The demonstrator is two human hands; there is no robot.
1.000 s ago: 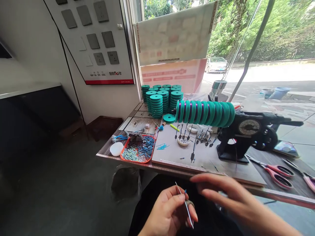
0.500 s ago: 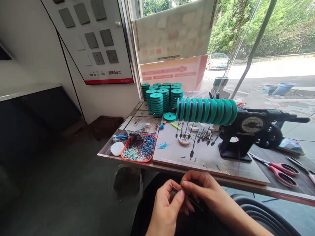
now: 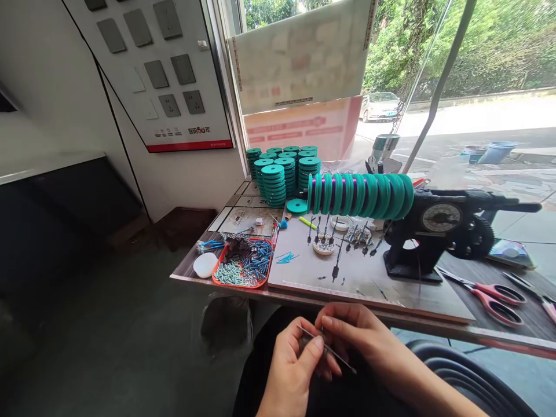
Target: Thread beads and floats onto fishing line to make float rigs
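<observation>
Low in front of my lap, my left hand [image 3: 292,360] grips a thin metal needle-like rod [image 3: 344,361] between thumb and fingers; it slants down to the right. My right hand [image 3: 362,333] is right beside it, thumb and forefinger pinched together near the left fingertips. What the right fingers hold is too small to make out. Above the hands, the winding machine [image 3: 438,220] carries a row of green spools [image 3: 360,194], from which several dark fishing rigs [image 3: 336,272] hang down.
On the table stand stacks of green spools [image 3: 273,185], an orange tray [image 3: 241,286] of small parts, a white lid [image 3: 205,265] and a small bowl of beads [image 3: 324,248]. Blue pieces [image 3: 286,257] lie on the board. Red-handled scissors [image 3: 499,301] rest at the right.
The view has shifted slightly, so the table things sit a little further left. Both hands keep nearly the same pose, and the rod's lower end shows more clearly.
</observation>
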